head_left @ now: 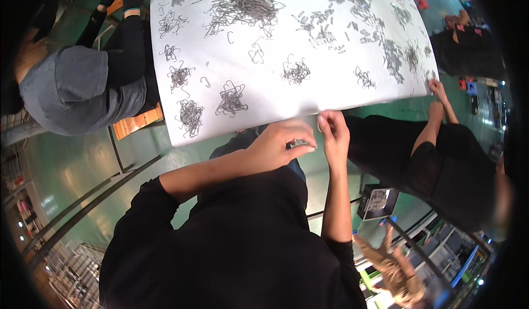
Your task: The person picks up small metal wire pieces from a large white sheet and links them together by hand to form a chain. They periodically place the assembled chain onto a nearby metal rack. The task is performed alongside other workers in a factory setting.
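My left hand (280, 143) is just off the near edge of the white-covered table (259, 83), fingers curled with the thumb and fingertips brought close together. Small greyish bits show inside its curl, too small to name. Beside it, my right hand (335, 135) is pinched at the table's edge; whatever its fingertips hold is hidden. Bent wire hooks lie on the table in tangled clusters: a small pile (296, 72) sits beyond my hands, another pile (231, 99) to the left, and a large heap (253, 7) farther back.
Short grey metal pieces (319, 28) are scattered at the table's far right. A person in grey (77, 86) sits at the left side. Close on my right, a person in black (419, 149) has a hand at the table's corner. A dark bin (378, 201) stands behind on the right.
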Demonstrator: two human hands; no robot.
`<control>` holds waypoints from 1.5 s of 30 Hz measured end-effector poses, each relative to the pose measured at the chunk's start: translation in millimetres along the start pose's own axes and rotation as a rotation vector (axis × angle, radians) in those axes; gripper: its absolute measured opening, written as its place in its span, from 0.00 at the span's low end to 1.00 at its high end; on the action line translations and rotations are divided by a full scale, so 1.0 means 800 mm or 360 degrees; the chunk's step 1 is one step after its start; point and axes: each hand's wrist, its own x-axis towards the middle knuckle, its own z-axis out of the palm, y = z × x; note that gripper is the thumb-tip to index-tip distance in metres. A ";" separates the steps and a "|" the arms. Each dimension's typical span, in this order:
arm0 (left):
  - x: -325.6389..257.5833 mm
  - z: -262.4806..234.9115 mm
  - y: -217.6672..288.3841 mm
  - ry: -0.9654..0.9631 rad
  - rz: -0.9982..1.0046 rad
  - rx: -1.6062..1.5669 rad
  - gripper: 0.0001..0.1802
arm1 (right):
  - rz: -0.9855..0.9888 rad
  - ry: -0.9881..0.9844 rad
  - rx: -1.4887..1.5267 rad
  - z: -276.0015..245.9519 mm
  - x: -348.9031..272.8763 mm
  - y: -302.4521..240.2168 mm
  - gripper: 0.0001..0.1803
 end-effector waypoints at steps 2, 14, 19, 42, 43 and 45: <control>-0.007 0.002 -0.005 0.0061 0.0015 0.0026 0.05 | -0.0232 -0.0182 -0.0223 0.021 0.061 -0.001 0.06; -0.019 0.016 -0.013 0.0315 -0.0001 0.0046 0.04 | -0.1278 -0.0979 -0.1645 0.198 0.302 -0.017 0.07; -0.018 0.016 -0.015 0.0294 0.0003 0.0069 0.04 | -0.1181 -0.0897 -0.1682 0.191 0.289 0.001 0.07; 0.006 0.019 0.001 0.0002 0.0158 0.0139 0.08 | 0.0272 0.0099 0.0951 -0.040 -0.049 -0.057 0.06; 0.008 0.021 0.002 0.0005 0.0172 0.0114 0.08 | 0.0228 0.0160 0.0981 -0.041 -0.061 -0.060 0.05; 0.012 0.024 0.005 0.0004 0.0171 0.0114 0.09 | 0.0124 0.0279 0.1030 -0.037 -0.080 -0.066 0.03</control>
